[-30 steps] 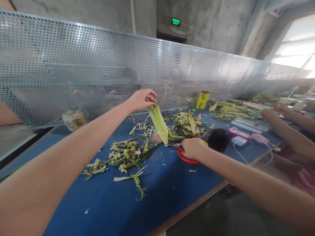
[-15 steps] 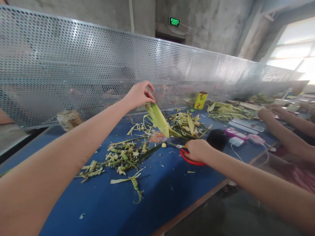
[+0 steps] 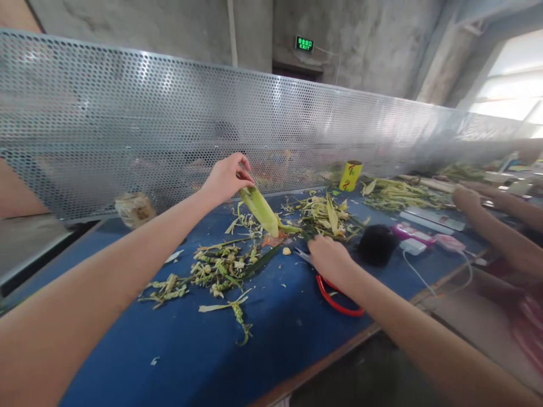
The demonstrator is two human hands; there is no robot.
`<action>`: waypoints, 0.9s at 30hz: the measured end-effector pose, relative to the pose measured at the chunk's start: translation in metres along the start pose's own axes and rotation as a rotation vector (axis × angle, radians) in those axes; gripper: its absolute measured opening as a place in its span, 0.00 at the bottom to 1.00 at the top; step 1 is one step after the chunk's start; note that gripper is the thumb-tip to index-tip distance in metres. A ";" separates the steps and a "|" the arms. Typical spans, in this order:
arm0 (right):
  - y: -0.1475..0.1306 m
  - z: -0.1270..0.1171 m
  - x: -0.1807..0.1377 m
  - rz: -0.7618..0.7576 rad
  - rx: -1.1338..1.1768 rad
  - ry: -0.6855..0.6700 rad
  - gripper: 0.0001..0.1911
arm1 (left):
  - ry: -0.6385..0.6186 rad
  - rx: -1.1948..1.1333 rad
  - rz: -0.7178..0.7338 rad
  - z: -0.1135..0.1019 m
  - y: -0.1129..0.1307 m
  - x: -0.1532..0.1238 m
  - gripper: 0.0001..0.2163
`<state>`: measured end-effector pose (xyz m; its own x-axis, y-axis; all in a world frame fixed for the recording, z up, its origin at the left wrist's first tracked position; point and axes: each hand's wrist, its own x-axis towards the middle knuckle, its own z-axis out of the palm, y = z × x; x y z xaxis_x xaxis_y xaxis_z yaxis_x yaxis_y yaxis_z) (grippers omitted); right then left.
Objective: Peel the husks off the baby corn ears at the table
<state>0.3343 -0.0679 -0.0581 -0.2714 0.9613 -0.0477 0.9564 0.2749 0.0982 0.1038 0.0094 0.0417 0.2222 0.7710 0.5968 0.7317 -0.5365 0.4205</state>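
My left hand [image 3: 235, 176] pinches one end of a pale green corn husk [image 3: 262, 212], which slants down to the right over the table. Beneath my closed right hand [image 3: 328, 257] lie red-handled scissors [image 3: 339, 302], their blades showing to the left and the handle loops below the palm. The right fingertips bend down by the husk's thin tail and dark green leaves; what they hold is hidden. Braided husk pieces [image 3: 218, 268] are heaped left of the scissors. A pile of husk scraps [image 3: 324, 215] sits just behind the right hand.
The blue tabletop [image 3: 190, 362] ends at a perforated metal screen [image 3: 178, 130]. A yellow roll [image 3: 350, 176], a black fuzzy ball [image 3: 376, 244] and a white charger [image 3: 411, 246] with a cable stand to the right. Another person's hands [image 3: 466, 200] are farther right.
My left hand has lowered the husk slightly to the left. My right hand has reached forward over the scissors, whose red loops now show more fully below it.
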 end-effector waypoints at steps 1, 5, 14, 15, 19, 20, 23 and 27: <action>-0.007 0.000 0.007 -0.058 0.006 0.032 0.13 | 0.030 -0.026 -0.012 -0.004 0.003 0.002 0.13; -0.027 0.015 0.033 -0.194 0.011 0.090 0.12 | 0.128 -0.072 -0.041 -0.030 0.013 0.014 0.16; -0.024 0.008 0.022 -0.221 0.026 0.186 0.11 | 0.386 0.011 0.060 -0.082 0.009 0.004 0.16; -0.017 0.001 0.020 -0.198 0.042 0.198 0.11 | 0.388 0.031 0.079 -0.083 0.007 0.001 0.15; 0.014 -0.021 0.033 0.095 0.143 0.285 0.13 | 0.372 0.069 0.074 -0.080 0.003 -0.006 0.13; 0.018 -0.024 0.041 0.134 0.153 0.304 0.15 | 0.365 0.078 0.062 -0.080 0.003 -0.007 0.13; 0.007 -0.023 0.065 0.058 0.237 0.287 0.19 | 0.369 0.087 0.043 -0.080 0.003 -0.007 0.12; -0.035 -0.010 0.082 -0.158 0.374 0.185 0.16 | 0.387 0.089 0.068 -0.089 0.003 -0.011 0.12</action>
<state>0.2774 0.0020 -0.0556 -0.3998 0.9045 0.1484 0.8654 0.4259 -0.2640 0.0464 -0.0315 0.0969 0.0253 0.5398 0.8414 0.7805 -0.5366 0.3207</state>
